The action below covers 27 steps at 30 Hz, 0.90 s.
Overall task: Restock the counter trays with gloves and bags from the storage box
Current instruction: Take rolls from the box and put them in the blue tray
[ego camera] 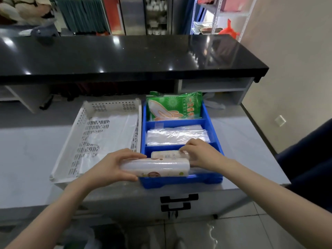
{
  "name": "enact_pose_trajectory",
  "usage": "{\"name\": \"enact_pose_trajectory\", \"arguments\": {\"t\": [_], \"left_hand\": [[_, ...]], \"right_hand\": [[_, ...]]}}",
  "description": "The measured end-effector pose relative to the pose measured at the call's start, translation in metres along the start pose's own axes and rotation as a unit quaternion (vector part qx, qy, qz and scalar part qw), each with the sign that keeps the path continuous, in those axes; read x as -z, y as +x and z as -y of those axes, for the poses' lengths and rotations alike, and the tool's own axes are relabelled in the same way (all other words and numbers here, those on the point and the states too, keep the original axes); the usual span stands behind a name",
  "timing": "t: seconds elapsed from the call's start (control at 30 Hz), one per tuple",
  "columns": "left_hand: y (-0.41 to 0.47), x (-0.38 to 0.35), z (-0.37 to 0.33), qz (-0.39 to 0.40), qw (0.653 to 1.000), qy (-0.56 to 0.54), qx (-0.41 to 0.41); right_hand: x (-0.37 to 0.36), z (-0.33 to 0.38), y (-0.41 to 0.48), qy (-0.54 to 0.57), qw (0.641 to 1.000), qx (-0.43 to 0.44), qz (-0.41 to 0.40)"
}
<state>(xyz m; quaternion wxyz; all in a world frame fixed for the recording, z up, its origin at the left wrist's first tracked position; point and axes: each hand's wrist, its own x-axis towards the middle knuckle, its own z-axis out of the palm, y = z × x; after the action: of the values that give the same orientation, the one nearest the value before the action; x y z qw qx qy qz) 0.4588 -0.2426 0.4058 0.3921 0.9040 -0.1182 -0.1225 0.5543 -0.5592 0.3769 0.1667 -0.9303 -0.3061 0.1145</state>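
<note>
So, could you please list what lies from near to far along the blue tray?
Bag roll held by the left hand, second roll under the right hand, stack of clear bags, green glove pack, black counter.

I see a pale grey surface [27, 150] in front, with a glossy black ledge [125, 56] raised behind it; lights show on the ledge as white spots. Two black handles [179, 198] sit on the cabinet front below. Right: beige wall [296, 51] with a white socket plate [280, 120]. Floor [242, 230] is light tile (glossy, reflective). Far back: metal shelving [224, 13], green curtain [84, 15].
</note>
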Motion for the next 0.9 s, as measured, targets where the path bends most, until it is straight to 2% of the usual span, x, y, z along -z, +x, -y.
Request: {"name": "enact_pose_trajectory", "arguments": {"t": [0.13, 0.53, 0.6, 0.73, 0.9], "left_hand": [[0.003, 0.005, 0.007, -0.017, 1.000, -0.013, 0.005], [0.015, 0.013, 0.011, -0.054, 0.998, -0.019, 0.012], [0.016, 0.013, 0.013, -0.055, 0.998, -0.019, 0.014], [0.018, 0.014, 0.015, -0.052, 0.998, -0.023, 0.018], [0.026, 0.016, 0.003, -0.089, 0.991, -0.097, 0.010]], "right_hand": [[0.000, -0.003, -0.012, -0.015, 0.999, 0.020, 0.038], [-0.003, 0.011, -0.006, -0.040, 0.989, -0.010, 0.145], [-0.002, 0.010, -0.009, -0.031, 0.991, -0.007, 0.132], [0.015, 0.001, -0.023, -0.041, 0.998, 0.003, 0.055], [0.044, -0.005, -0.036, -0.065, 0.998, -0.014, -0.020]]}}
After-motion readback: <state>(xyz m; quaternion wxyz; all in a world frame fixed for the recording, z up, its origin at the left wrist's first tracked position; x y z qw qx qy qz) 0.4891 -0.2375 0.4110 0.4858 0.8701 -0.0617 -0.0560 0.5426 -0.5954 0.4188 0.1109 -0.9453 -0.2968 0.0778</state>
